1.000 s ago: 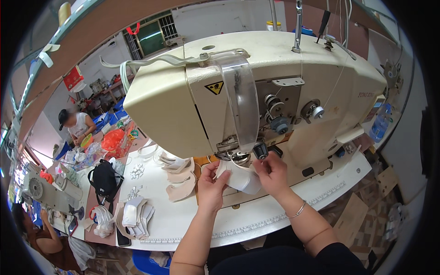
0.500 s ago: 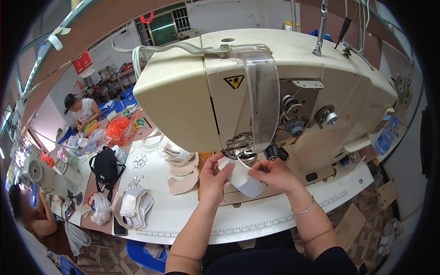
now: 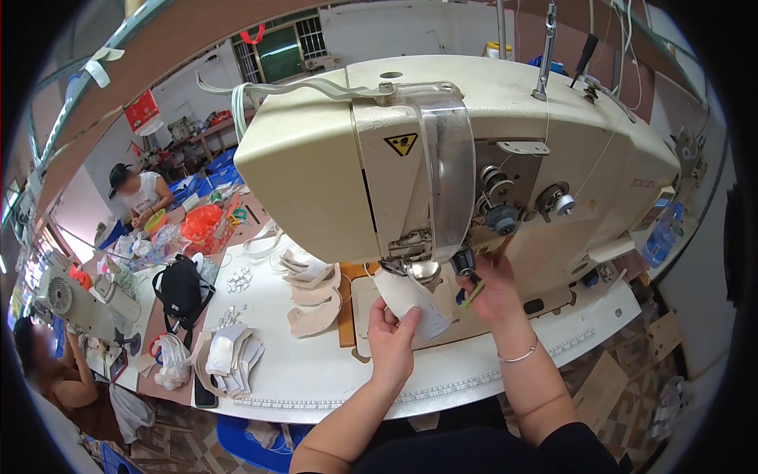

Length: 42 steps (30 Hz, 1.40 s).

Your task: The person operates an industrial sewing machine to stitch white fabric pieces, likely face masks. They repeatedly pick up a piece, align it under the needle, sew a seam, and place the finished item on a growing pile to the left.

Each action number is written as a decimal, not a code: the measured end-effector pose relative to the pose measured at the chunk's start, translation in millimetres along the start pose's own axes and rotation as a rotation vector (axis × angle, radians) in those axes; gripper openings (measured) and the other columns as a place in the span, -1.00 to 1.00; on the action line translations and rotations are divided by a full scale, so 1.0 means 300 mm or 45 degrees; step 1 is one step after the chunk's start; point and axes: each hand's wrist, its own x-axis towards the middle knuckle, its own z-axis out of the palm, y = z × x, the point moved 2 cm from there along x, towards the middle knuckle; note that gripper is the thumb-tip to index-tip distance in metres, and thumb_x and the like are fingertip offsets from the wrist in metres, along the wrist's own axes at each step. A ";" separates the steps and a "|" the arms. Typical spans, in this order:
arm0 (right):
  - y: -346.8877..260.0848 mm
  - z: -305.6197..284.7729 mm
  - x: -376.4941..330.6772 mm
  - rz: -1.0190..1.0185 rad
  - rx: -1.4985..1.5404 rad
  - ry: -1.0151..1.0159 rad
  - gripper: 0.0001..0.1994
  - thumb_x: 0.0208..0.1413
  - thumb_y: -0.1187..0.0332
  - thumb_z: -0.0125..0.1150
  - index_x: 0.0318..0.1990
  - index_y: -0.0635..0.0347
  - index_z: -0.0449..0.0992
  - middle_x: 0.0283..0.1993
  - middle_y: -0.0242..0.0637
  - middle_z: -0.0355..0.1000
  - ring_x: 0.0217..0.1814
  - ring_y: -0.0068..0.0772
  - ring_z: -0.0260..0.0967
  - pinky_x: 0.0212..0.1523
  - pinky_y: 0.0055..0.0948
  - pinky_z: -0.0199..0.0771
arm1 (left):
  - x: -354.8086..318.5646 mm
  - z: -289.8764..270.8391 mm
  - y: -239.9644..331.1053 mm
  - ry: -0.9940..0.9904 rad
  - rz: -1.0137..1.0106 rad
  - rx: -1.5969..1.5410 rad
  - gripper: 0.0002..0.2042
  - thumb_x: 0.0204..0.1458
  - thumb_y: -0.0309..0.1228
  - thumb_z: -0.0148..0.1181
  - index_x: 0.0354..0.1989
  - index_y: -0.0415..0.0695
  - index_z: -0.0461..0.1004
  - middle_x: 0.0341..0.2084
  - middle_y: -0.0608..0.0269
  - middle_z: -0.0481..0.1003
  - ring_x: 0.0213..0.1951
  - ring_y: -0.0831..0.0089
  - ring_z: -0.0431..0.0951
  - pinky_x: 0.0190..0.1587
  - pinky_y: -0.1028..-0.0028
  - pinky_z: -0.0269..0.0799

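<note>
Below the needle area of the cream sewing machine (image 3: 308, 182), my left hand (image 3: 392, 336) pinches a white, curved fabric piece (image 3: 412, 302) between thumb and fingers. The upper edge of that piece lies by the presser foot, where the metal parts hide it. To its right, beside the machine's arm, is my right hand (image 3: 496, 291), slightly blurred. Its fingers are closed round a slim green tool (image 3: 474, 294) that points down and left; the exact kind does not show.
Left of the machine lie stacked beige pieces (image 3: 312, 296), a pile of white pieces (image 3: 235, 359), small white bits (image 3: 239, 278) and a black backpack (image 3: 181, 288). A ruler strip (image 3: 450, 389) follows the table's front edge. Two people sit further left. A water bottle (image 3: 662, 237) stands right.
My right hand has let go of the white fabric piece and moved up and right, where it now has the green tool. My left hand has shifted slightly right and down, still holding the piece.
</note>
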 end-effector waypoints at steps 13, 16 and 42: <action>0.088 -0.070 -0.052 0.398 -1.326 -0.351 -0.74 -0.17 0.23 0.26 -0.43 0.27 0.49 -0.57 -0.45 0.36 -0.53 -0.68 0.20 -0.47 -0.62 0.24 | 0.026 -0.020 0.023 -0.012 0.010 0.089 -0.56 -0.10 -0.55 0.16 -0.02 -0.24 0.15 -0.27 0.20 0.42 -0.21 0.49 0.42 -0.14 0.51 0.35; 0.088 -0.055 -0.054 0.347 -1.320 -0.350 -0.74 -0.17 0.23 0.26 -0.45 0.27 0.49 -0.59 -0.45 0.35 -0.55 -0.68 0.19 -0.49 -0.61 0.24 | 0.051 -0.034 0.046 -0.062 -0.051 0.146 -0.58 -0.10 -0.54 0.14 -0.03 -0.22 0.18 -0.27 0.23 0.43 -0.23 0.51 0.44 -0.22 0.53 0.41; 0.119 -0.047 -0.058 0.354 -1.215 -0.208 -0.78 -0.13 0.27 0.24 -0.45 0.27 0.50 -0.64 -0.49 0.31 -0.61 -0.73 0.14 -0.57 -0.67 0.17 | 0.136 -0.076 0.072 0.025 -0.196 0.211 -0.65 -0.11 -0.46 0.21 -0.13 -0.20 0.27 -0.55 0.43 0.36 -0.49 0.63 0.42 -0.46 0.61 0.41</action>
